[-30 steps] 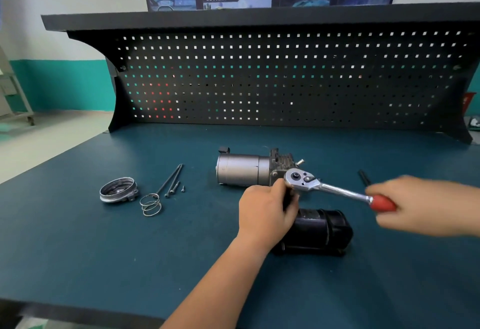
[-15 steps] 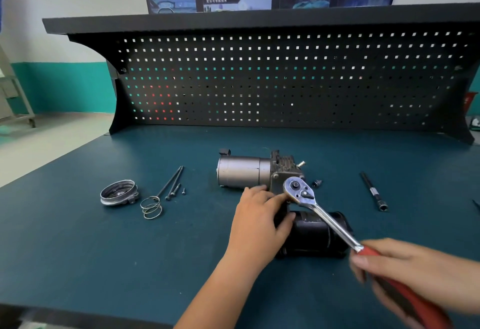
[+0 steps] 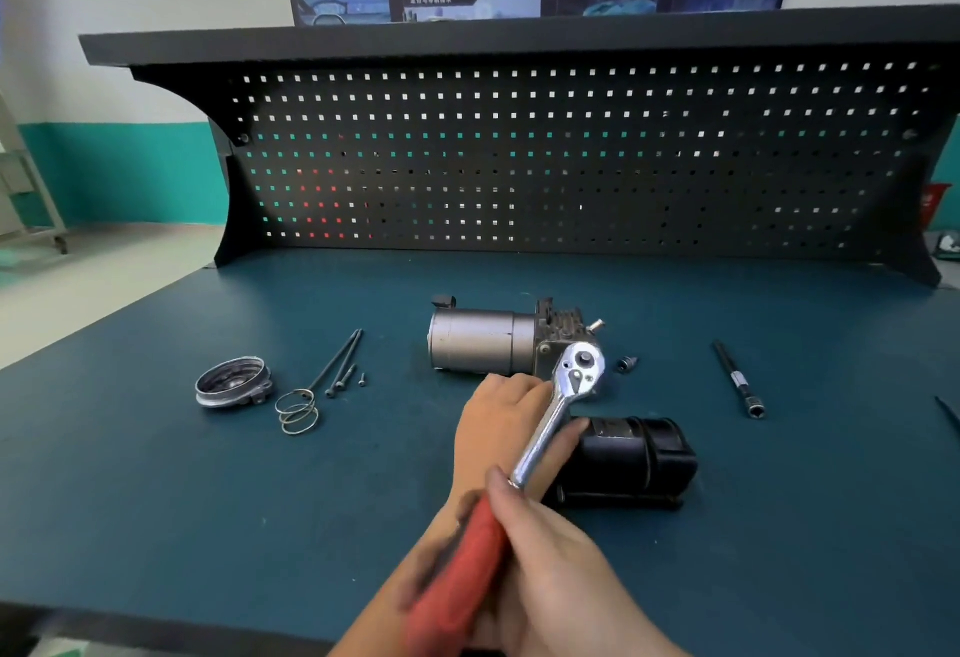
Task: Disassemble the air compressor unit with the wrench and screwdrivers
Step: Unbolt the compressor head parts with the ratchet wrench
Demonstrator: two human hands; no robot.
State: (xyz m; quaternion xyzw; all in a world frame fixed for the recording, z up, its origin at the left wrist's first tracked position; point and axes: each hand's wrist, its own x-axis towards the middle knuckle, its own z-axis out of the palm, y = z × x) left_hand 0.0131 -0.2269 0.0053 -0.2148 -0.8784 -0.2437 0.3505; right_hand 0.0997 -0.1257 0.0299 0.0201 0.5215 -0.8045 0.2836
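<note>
Head view: the air compressor [image 3: 483, 342] lies mid-way across the blue bench [image 3: 156, 500], a smooth grey metal cylinder joined to a ribbed dark casting and a black canister, with the left hand [image 3: 493, 428] clasped over its middle. The right hand [image 3: 561, 568] grips the red handle of a chrome ratchet wrench [image 3: 558, 412], whose rounded head sits on the casting. Well to the left lie a shallow round metal cap [image 3: 232, 382], a wire coil spring [image 3: 297, 413] and slim bolts [image 3: 340, 360].

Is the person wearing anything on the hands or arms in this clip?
No. The left hand and right hand are bare: no gloves, rings, watch or bands show, and no sleeves appear down to the frame's bottom edge. Motion blur hides finer detail near the bottom.
</note>
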